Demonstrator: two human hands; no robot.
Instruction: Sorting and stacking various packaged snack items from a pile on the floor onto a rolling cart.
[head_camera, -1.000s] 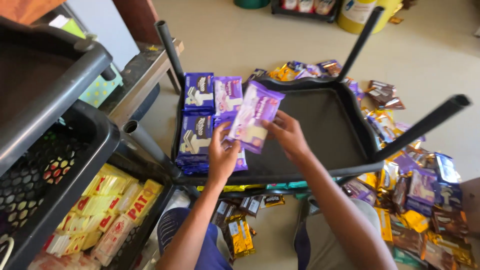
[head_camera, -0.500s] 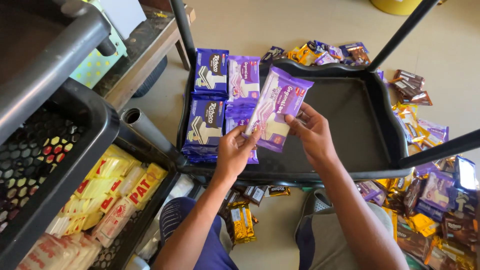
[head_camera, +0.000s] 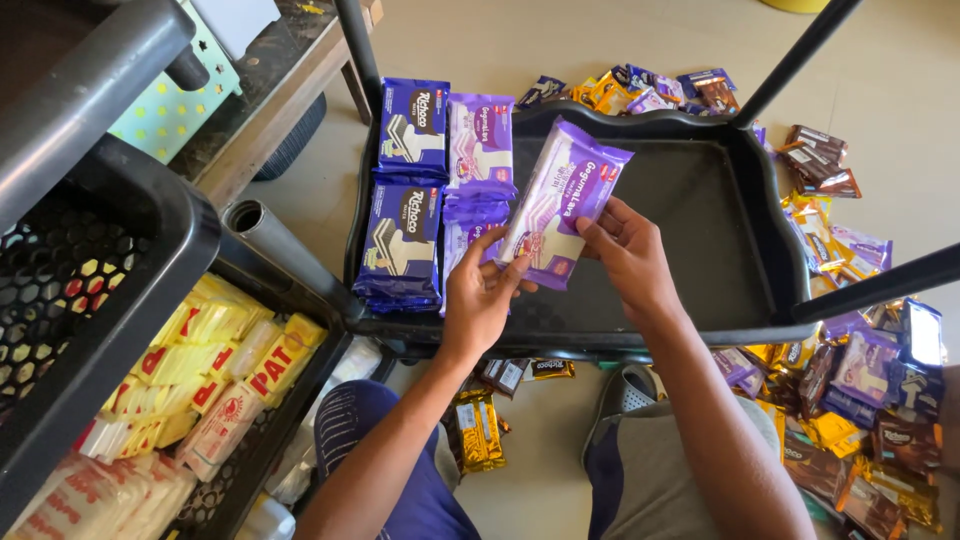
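Both my hands hold one light purple snack packet (head_camera: 562, 200), tilted, above a black tray (head_camera: 700, 215). My left hand (head_camera: 482, 295) grips its lower end and my right hand (head_camera: 628, 250) holds its right edge. In the tray's left part lie stacks of dark blue packets (head_camera: 405, 205) and beside them stacks of purple packets (head_camera: 478, 150). The purple stack sits just left of the held packet.
Many loose purple, gold and brown packets (head_camera: 850, 360) lie on the floor right of and behind the tray. A black basket with yellow and red packets (head_camera: 215, 370) stands at the left. Black rack poles (head_camera: 790, 65) cross the view. A wooden bench (head_camera: 270, 90) is at upper left.
The camera has moved closer to the tray. Both hands still hold the purple packet, which has tilted and shifted slightly right over the tray.
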